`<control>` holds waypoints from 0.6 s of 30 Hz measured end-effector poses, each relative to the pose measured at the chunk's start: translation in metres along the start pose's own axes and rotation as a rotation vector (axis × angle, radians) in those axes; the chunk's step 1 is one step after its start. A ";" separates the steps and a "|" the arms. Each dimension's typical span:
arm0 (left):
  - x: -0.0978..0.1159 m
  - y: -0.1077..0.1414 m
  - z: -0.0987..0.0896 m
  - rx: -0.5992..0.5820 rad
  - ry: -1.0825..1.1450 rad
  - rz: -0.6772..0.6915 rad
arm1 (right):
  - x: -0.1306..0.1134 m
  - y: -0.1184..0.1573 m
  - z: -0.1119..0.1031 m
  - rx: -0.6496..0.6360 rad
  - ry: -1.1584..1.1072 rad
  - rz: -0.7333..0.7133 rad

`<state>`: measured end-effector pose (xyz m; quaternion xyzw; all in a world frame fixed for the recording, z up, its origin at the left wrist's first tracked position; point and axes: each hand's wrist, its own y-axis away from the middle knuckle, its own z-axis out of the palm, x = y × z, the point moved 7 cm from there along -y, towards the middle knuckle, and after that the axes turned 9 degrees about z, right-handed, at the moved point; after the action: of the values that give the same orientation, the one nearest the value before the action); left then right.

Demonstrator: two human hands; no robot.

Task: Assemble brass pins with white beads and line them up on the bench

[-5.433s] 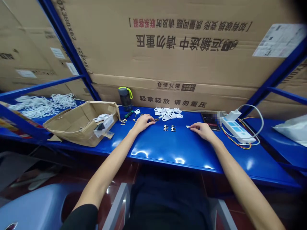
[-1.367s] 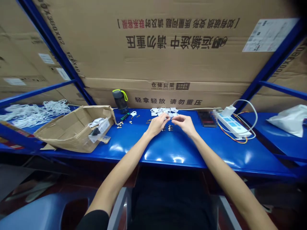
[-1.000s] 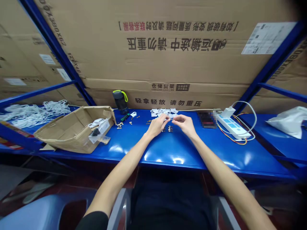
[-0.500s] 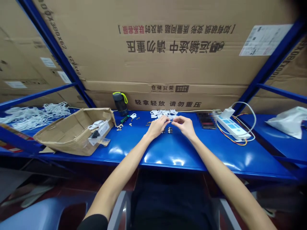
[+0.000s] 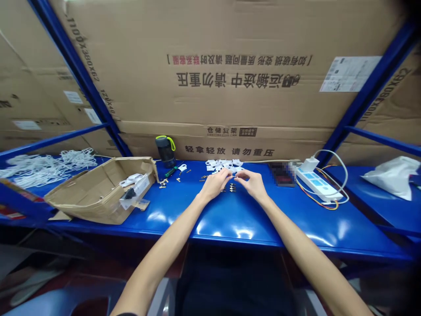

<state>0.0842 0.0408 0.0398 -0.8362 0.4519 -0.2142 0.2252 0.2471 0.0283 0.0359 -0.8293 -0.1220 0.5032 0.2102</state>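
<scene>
My left hand and my right hand meet fingertip to fingertip over the blue table. Both are closed in a pinch around something small and pale between them, too small to make out. Just below the fingers, several small metal pieces lie in a short column. Behind the hands is a pile of white plastic parts. More small brass-coloured pieces lie to the left.
An open cardboard box stands at the left, near a dark bottle and a green tool. White cords lie far left. At right are a dark object, a power strip and a white bag.
The camera view has tilted up a little, so the table scene sits lower. Both hands keep their pinch over the same spot, with only slight finger movement.
</scene>
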 end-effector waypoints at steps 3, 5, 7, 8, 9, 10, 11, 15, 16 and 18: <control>0.000 0.000 0.000 -0.008 0.017 -0.016 | 0.000 0.000 0.001 -0.009 0.018 -0.024; 0.001 0.000 0.001 -0.022 0.037 -0.018 | -0.002 0.001 0.003 -0.030 0.040 -0.056; 0.003 0.000 0.002 -0.036 0.063 -0.012 | -0.005 0.001 0.004 -0.051 0.061 -0.077; 0.003 0.000 0.003 -0.037 0.079 -0.009 | -0.006 0.001 0.005 -0.061 0.061 -0.076; 0.004 0.000 0.003 -0.032 0.096 -0.009 | -0.006 0.001 0.005 -0.067 0.049 -0.067; 0.003 0.000 0.003 -0.020 0.115 -0.012 | -0.007 0.001 0.004 -0.072 0.025 -0.052; 0.003 0.000 0.002 -0.005 0.133 -0.019 | -0.007 0.001 0.004 -0.074 -0.010 -0.030; -0.001 0.000 0.000 0.049 0.183 -0.066 | -0.003 0.000 0.001 -0.064 -0.172 0.080; -0.002 0.000 0.000 0.056 0.189 -0.077 | -0.001 -0.001 0.001 -0.057 -0.196 0.100; -0.003 0.000 -0.001 0.068 0.201 -0.095 | 0.002 -0.002 0.000 -0.042 -0.213 0.125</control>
<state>0.0823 0.0434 0.0405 -0.8229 0.4245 -0.3224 0.1966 0.2475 0.0305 0.0353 -0.7815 -0.1022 0.5977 0.1467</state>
